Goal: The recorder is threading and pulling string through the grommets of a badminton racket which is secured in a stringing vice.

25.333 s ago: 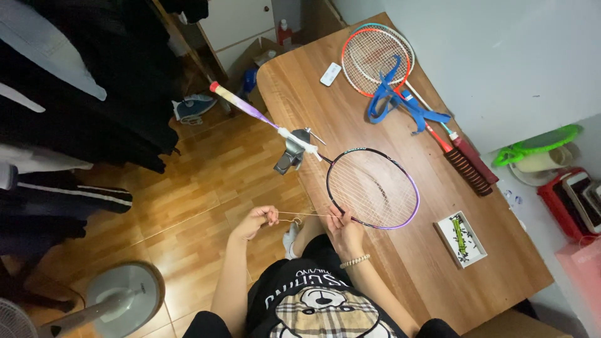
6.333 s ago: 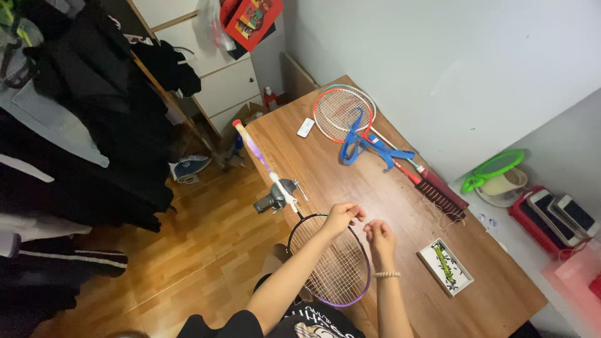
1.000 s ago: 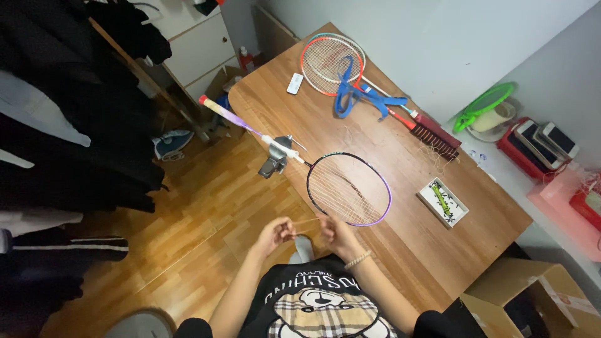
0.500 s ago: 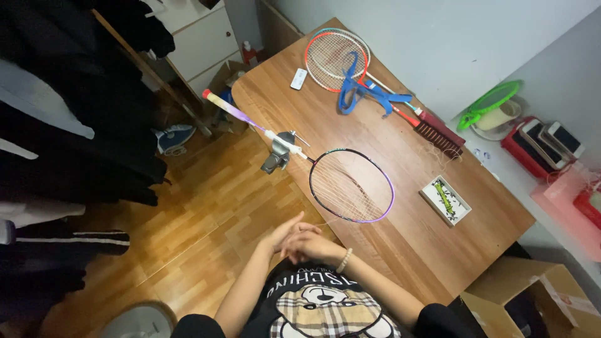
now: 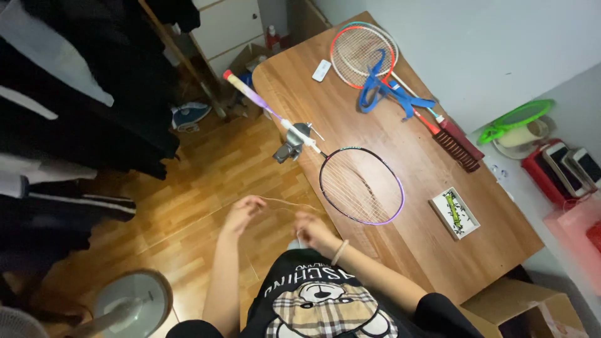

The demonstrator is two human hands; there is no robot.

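- Left hand (image 5: 243, 211) lifted off the worktop's (image 5: 438, 250) near-left edge, over the wooden floor (image 5: 188, 188); fingers curled in a pinch on a thin pale string (image 5: 282, 201).
- Right hand (image 5: 315, 230) lower and closer to the body, fingers closed around the same string, a loose end hanging below it.
- String stretched in a shallow arc between the two hands, running roughly left to right.
- Racket (image 5: 361, 184) with the dark and purple frame flat on the worktop, up and to the right of both hands; head nearest the right hand, just beyond its knuckles.
- Long axis slanting from the head up-left along the shaft, through a grey clamp (image 5: 291, 145) at the worktop edge, to the handle jutting out over the floor.
- Right hand clearly nearer the strung head; left hand nearer the clamp and shaft.
- Second racket (image 5: 363, 56) with a blue strap at the far end, well apart.
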